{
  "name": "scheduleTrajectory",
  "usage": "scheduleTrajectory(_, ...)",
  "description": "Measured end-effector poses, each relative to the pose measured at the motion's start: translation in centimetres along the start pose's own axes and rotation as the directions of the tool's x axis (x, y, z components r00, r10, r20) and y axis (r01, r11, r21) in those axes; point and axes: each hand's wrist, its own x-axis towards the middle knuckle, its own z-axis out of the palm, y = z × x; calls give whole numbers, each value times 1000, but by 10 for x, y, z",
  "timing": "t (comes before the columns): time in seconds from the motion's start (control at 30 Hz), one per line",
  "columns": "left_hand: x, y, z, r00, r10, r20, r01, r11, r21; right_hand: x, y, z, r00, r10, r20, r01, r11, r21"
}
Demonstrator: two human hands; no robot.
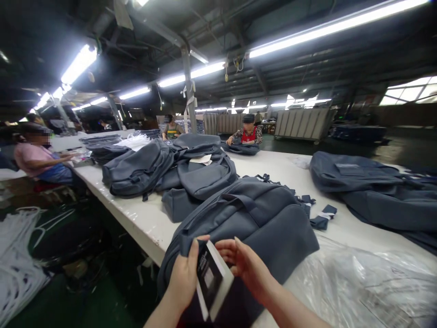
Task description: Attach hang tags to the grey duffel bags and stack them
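Note:
A grey-blue backpack (259, 218) lies on the white table (143, 218) right in front of me, hanging over the near edge. My left hand (184, 278) is closed on the backpack's lower edge and on a dark card with a white border (211, 280). My right hand (242, 262) is beside the card's upper right edge, fingers bent and slightly apart, resting over the backpack fabric.
More grey backpacks are piled at the table's middle (170, 173) and right (372, 191). Clear plastic bags (358, 278) lie at my right. People sit working at the left (37, 155) and far end (247, 134). White cords (17, 255) hang at lower left.

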Motion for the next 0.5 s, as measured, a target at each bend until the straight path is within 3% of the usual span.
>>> scheduleTrajectory(0.07, -4, -8, 3, 965, 261, 20, -255, 922, 291, -9, -12, 3, 996, -71, 61, 85, 955, -285)
scheduleTrajectory(0.17, -6, -10, 2, 894, 434, 110, -430, 762, 485, -17, -16, 6, 991, -66, 118, 118, 851, -511)
scheduleTrajectory(0.23, -1, -1, -7, 865, 500, 34, -423, 693, 584, -19, -14, 2, 994, -23, 107, 80, 822, -564)
scheduleTrajectory(0.33, 21, 12, -30, 831, 530, -168, -275, 655, 704, -21, -15, -13, 995, 7, 96, 53, 786, -615)
scheduleTrajectory(0.4, 42, 11, -46, 856, 488, -170, -256, 687, 680, -25, -18, -22, 996, 8, 91, 53, 764, -644)
scheduleTrajectory(0.47, 61, 1, -58, 949, 316, -12, -242, 750, 616, -28, -22, -26, 998, -21, 61, 58, 711, -701)
scheduleTrajectory(0.5, 66, -5, -61, 971, 230, 73, -228, 774, 590, -29, -23, -26, 998, -40, 42, 58, 669, -741)
